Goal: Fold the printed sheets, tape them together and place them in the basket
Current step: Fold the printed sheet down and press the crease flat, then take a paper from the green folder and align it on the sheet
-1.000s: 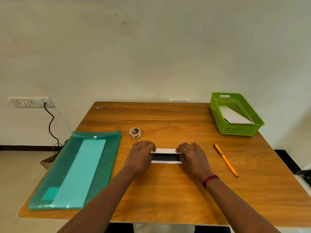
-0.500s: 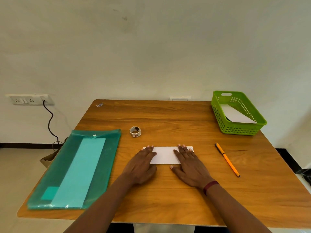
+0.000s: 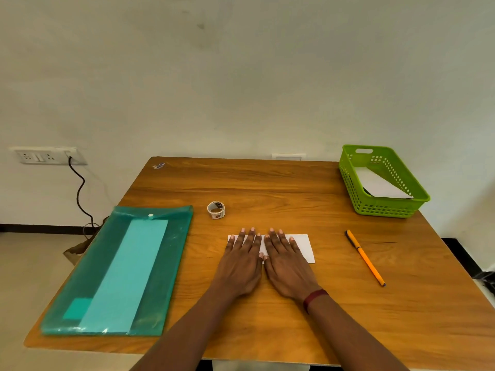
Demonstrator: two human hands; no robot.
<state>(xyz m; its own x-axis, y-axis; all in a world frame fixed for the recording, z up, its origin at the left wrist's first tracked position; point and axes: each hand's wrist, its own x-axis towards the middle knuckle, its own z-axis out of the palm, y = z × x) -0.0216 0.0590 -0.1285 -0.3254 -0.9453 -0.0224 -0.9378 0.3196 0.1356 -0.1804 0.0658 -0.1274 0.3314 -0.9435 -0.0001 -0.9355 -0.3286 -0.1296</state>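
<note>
A wooden worktop [image 3: 267, 183] against a pale wall carries the folded sheet [image 3: 302, 247] near its middle. The left hand [image 3: 241, 263] and right hand [image 3: 288, 266] press it flat, fingers [image 3: 251, 239] straight and slightly spread. Thin, light and limp, it probably slides easily and is best pinched at a free edge.

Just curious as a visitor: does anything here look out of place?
Nothing serious. The white paper in the green basket sits slanted rather than flat, and a tiny scrap lies at the far left corner of the table.
</note>
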